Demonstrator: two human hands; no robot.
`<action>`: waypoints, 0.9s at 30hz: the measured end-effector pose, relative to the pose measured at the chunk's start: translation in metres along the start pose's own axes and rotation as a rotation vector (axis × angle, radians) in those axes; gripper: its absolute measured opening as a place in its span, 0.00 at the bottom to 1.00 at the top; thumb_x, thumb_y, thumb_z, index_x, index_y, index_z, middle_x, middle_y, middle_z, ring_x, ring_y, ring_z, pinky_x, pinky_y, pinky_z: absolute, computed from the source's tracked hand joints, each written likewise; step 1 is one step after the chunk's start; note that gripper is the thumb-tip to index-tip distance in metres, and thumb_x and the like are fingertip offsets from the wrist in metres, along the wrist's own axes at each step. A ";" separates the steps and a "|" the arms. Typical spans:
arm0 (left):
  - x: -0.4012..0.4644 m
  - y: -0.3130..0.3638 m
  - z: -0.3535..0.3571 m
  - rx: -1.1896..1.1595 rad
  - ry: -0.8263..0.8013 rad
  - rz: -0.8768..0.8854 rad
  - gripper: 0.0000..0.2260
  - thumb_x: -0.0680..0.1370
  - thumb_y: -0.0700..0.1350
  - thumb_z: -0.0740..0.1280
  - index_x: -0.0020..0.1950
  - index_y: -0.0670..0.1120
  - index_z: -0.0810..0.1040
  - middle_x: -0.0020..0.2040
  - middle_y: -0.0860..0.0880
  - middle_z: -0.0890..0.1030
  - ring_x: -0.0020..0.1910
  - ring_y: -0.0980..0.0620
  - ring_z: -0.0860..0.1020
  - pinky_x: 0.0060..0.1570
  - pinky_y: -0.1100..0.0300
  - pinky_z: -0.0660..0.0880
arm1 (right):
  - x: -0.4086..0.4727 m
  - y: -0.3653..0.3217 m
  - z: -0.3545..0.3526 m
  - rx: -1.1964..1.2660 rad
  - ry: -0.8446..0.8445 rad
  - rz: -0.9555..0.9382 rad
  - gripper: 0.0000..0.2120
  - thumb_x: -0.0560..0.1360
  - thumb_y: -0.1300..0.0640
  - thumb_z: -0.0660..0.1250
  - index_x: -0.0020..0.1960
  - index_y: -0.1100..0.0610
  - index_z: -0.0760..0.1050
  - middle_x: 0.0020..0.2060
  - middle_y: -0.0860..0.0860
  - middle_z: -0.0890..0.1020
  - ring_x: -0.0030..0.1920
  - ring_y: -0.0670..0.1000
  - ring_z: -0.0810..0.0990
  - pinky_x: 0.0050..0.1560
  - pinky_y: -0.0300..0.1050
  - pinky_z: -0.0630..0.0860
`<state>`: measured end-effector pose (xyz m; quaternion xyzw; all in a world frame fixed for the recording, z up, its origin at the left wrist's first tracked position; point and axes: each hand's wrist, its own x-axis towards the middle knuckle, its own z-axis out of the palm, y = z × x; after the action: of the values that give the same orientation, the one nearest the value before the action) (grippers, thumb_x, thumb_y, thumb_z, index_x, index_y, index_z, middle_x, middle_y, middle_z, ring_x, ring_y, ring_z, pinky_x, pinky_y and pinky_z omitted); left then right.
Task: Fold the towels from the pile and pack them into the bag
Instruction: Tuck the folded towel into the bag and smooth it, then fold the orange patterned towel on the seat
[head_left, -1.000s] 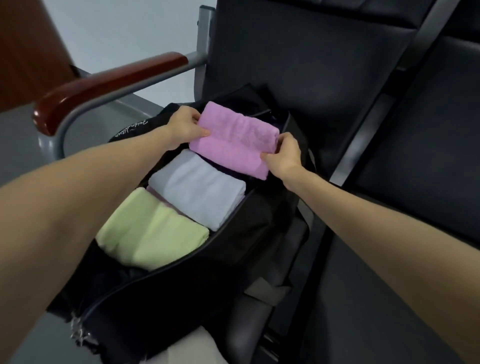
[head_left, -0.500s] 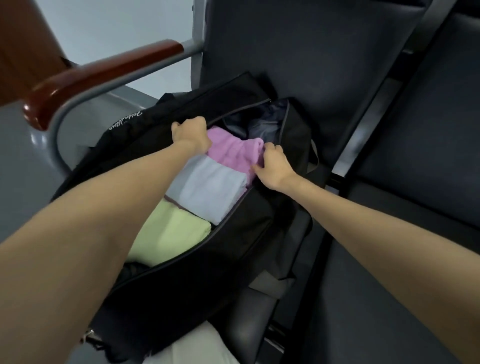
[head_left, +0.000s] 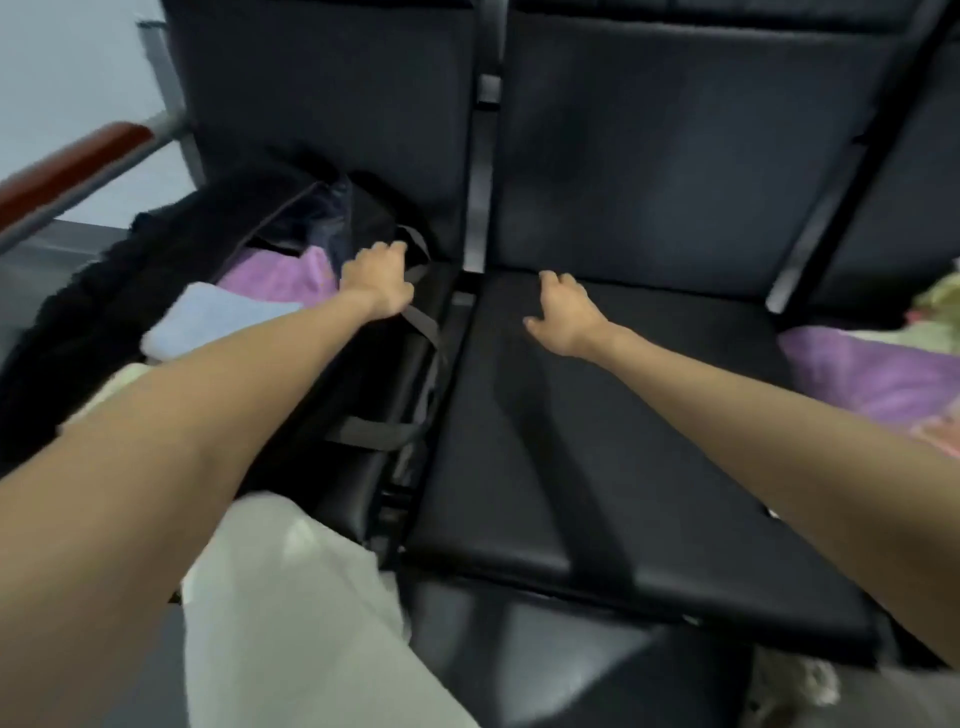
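No readable text, label or number on anything here.

The bag (head_left: 374, 364) lies on the left seat, under and left of the left hand (head_left: 376, 280), which rests over its near rim by the strap (head_left: 423, 325); inside it, just left of that hand, lies one folded towel (head_left: 275, 273), a second folded towel (head_left: 218, 319) nearer the person beside it; the armrest (head_left: 67, 166) stands far left, behind the bag; the right hand (head_left: 563, 314) hovers over the middle seat (head_left: 597, 441), apart from the left hand; the towel pile (head_left: 872, 374) lies well right of it; backrests (head_left: 675, 156) rise behind both hands.
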<state>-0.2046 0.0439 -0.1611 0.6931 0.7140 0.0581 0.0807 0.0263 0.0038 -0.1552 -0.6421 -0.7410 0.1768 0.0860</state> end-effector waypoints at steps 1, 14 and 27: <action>-0.006 0.025 0.005 0.004 -0.022 0.033 0.25 0.77 0.43 0.64 0.72 0.41 0.64 0.68 0.37 0.70 0.66 0.35 0.69 0.63 0.45 0.69 | -0.017 0.025 -0.004 0.008 -0.003 0.049 0.25 0.79 0.55 0.63 0.71 0.64 0.59 0.66 0.61 0.66 0.67 0.61 0.66 0.65 0.55 0.68; -0.083 0.342 0.097 -0.053 -0.338 0.574 0.28 0.78 0.47 0.66 0.76 0.45 0.61 0.72 0.43 0.67 0.70 0.42 0.67 0.68 0.48 0.66 | -0.231 0.316 -0.058 0.134 0.348 0.425 0.26 0.74 0.65 0.65 0.69 0.71 0.62 0.61 0.69 0.70 0.62 0.66 0.69 0.63 0.50 0.60; -0.112 0.514 0.180 -0.520 -0.547 0.373 0.10 0.78 0.51 0.68 0.48 0.43 0.77 0.45 0.45 0.77 0.47 0.48 0.77 0.48 0.59 0.71 | -0.260 0.404 -0.062 0.232 0.689 0.565 0.22 0.75 0.62 0.63 0.67 0.67 0.65 0.59 0.65 0.73 0.58 0.63 0.72 0.58 0.55 0.68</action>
<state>0.3379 -0.0562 -0.2337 0.7569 0.4901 0.0637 0.4277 0.4621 -0.1962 -0.2226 -0.8263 -0.4406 0.0512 0.3472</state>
